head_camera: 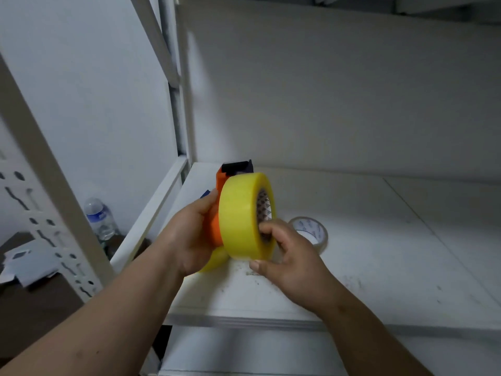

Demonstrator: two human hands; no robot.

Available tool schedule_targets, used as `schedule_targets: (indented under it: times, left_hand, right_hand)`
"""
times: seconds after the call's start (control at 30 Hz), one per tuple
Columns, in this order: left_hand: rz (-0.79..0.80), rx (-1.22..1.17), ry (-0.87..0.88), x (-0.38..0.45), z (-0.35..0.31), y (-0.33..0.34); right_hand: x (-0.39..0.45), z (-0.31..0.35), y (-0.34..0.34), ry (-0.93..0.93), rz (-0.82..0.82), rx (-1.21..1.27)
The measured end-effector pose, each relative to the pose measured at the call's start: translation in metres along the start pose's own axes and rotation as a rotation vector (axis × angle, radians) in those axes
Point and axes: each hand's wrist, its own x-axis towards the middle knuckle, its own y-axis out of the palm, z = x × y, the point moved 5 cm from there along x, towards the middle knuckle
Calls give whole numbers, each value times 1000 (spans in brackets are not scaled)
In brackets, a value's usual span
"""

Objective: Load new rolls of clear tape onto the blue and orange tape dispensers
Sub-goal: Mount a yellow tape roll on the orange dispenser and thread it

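L hand (193,234) grips orange dispenser (214,226); R hand (284,256) seemingly holds tape roll (238,215).

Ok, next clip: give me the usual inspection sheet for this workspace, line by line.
Surface: white shelf, dusty, with dark specks near the front edge.
Job's things: yellowish tape roll held against the orange dispenser; a second yellowish roll lies below them; a blue part peeks out behind the left hand.
Clutter: small, nearly spent tape roll lying on the shelf.
Hands: left hand grips the dispenser; right hand holds the roll, fingers in its core.
Cables: nothing seen.
Surroundings: white rack uprights, white wall, water bottle lower left, papers on a dark surface.
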Motion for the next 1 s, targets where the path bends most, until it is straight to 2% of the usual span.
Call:
schedule_targets:
  times: [0.17, 0.3, 0.5, 0.63, 0.77, 1.0]
  left_hand:
    - [148, 14, 0, -10, -3, 9]
    - [207, -28, 0, -17, 5, 15]
    - [306, 54, 134, -30, 9, 33]
    - [314, 60, 209, -31, 17, 46]
    - [283, 58, 252, -34, 24, 56]
    - [241, 69, 273, -41, 34, 62]
  right_hand:
    - [-3, -2, -1, -91, 11, -237]
    - [-6, -12, -4, -67, -13, -216]
    - [-13, -15, -15, -77, -87, -326]
    - [-18, -12, -18, -2, 55, -185]
    - [-22, -12, -25, 118, 40, 20]
    - [-27, -10, -27, 36, 89, 46]
